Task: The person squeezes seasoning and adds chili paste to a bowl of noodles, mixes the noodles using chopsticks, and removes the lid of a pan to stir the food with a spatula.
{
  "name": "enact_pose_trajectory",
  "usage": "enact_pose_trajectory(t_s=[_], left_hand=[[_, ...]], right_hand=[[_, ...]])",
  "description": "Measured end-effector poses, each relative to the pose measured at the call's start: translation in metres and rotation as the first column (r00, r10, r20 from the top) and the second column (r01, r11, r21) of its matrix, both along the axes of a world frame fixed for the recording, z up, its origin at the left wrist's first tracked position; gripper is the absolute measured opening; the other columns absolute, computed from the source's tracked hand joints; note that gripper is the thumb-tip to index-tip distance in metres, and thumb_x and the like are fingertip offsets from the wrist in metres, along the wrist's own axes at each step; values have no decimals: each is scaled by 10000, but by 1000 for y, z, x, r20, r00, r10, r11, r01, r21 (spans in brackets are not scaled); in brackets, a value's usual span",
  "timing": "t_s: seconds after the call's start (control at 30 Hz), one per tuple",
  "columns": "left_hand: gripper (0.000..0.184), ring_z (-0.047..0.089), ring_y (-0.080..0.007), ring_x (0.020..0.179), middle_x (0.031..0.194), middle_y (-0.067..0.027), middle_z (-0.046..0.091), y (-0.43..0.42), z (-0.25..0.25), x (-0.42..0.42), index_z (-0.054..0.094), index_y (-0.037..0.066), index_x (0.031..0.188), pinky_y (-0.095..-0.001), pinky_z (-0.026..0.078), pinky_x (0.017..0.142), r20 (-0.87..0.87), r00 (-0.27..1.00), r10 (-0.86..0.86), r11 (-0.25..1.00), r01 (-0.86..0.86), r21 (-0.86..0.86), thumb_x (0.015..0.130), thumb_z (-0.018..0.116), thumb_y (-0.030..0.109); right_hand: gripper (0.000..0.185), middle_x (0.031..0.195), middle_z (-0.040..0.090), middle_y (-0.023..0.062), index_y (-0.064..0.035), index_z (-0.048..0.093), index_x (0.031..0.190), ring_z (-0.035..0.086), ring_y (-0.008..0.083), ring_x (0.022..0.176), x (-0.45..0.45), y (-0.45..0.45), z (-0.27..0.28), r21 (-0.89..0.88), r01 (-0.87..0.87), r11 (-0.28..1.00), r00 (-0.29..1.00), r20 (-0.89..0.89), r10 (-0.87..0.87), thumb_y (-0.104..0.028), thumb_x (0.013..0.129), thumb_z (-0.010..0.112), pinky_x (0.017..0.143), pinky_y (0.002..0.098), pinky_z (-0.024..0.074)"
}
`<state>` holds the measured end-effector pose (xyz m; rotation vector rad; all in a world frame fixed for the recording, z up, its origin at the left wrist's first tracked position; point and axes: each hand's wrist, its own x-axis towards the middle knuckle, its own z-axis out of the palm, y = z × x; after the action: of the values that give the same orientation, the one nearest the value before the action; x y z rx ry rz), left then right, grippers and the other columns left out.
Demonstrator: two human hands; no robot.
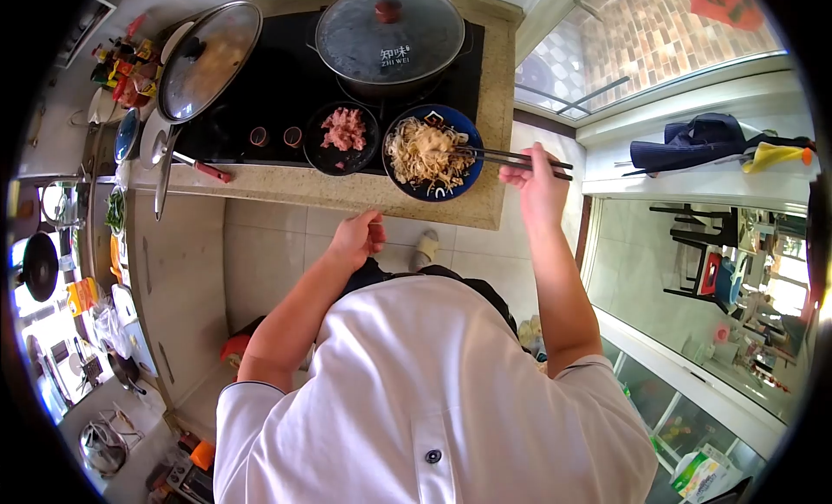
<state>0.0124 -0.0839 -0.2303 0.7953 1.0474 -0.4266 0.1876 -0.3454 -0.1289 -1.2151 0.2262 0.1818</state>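
Black chopsticks (520, 160), two of them, run through the right hand (539, 179); one blue bowl (468, 179), one black bowl (371, 157) and one big pot (374, 92) sit with them, along with two small round dark things (276, 137) whose contents are too small to tell. Two large glass lids show: one lid (390, 34) with a red knob on the pot, the other (211, 62) tilted at the left of the stove (286, 53). One red handle (214, 171) lies at the front left.

Pale strands of food (420, 157) fill the blue bowl, with a beige clump on top. Pink chopped meat (344, 130) is heaped in the black bowl, just left of the blue one. The pot stands behind both, its lid clouded, so what it holds cannot be told.

Thumb and fingers of the right hand pinch the chopsticks toward their back ends, beyond the right rim of the blue bowl; the far tips rest in the food, left of the fingers and well apart from them. The left hand (357, 235) has its fingers curled in, in front of the counter (295, 182) and below the black bowl, apart from both bowls.
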Motion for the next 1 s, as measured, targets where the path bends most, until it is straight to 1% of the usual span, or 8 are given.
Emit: enact_pose_trajectory(t_s=[0.13,0.33,0.47,0.53,0.67,0.8,0.93,1.0], left_hand=[[196,574,-167,632,704,-31,587,-6,-2,-6,598,89,903,-296,431,529,1,1000,17,999,-17,31,933,574,281],[197,591,-169,644,700,-34,589,-33,9,22,599,83,916,-302,452,539,77,993,-84,984,70,162,941,567,275],[204,599,-171,652,708,-37,591,-35,15,23,593,82,909,-302,458,545,103,995,-16,991,3,132,938,573,283],[204,602,-172,656,715,-38,593,-32,12,11,590,82,906,-303,458,545,101,995,7,994,-18,112,935,577,284],[185,596,-180,640,697,-39,586,-17,3,-22,585,85,897,-309,450,533,46,992,115,989,-119,90,922,590,268],[181,589,-191,627,687,-41,573,0,8,-65,574,87,911,-313,442,523,-7,973,232,968,-231,101,912,604,266],[185,587,-192,641,703,-44,575,24,2,-97,568,89,922,-309,441,528,-42,957,287,955,-282,97,911,607,269],[183,584,-187,656,706,-45,578,33,0,-100,573,91,916,-305,440,546,-53,949,310,951,-308,29,912,606,272]], right_hand=[[302,770,626,115,82,604,972,660,182,572,-15,25,20,-302,-124,945,976,134,171,-221,970,594,510,284,548],[226,730,669,82,45,636,979,654,129,570,-13,65,-27,-294,-254,922,914,239,328,-178,952,622,509,243,530],[249,740,663,102,56,627,968,656,152,564,-11,39,-16,-371,-145,917,966,146,211,-191,957,608,509,259,540],[298,754,650,133,82,604,962,666,186,571,-7,26,-5,-195,-118,974,989,68,133,-216,969,583,511,279,555],[301,764,626,137,85,584,959,668,216,576,8,14,-55,-149,0,989,1000,26,4,-215,972,571,532,313,580],[281,754,622,128,56,581,906,666,235,590,5,-4,-40,-34,44,998,999,24,-44,-218,965,584,540,351,582],[294,719,607,99,46,594,887,642,191,521,-12,-9,-25,-291,73,954,996,74,-54,-234,974,579,483,301,544],[298,735,614,96,67,606,930,647,174,541,-19,26,-27,-306,18,952,997,71,4,-227,976,579,506,281,541]])
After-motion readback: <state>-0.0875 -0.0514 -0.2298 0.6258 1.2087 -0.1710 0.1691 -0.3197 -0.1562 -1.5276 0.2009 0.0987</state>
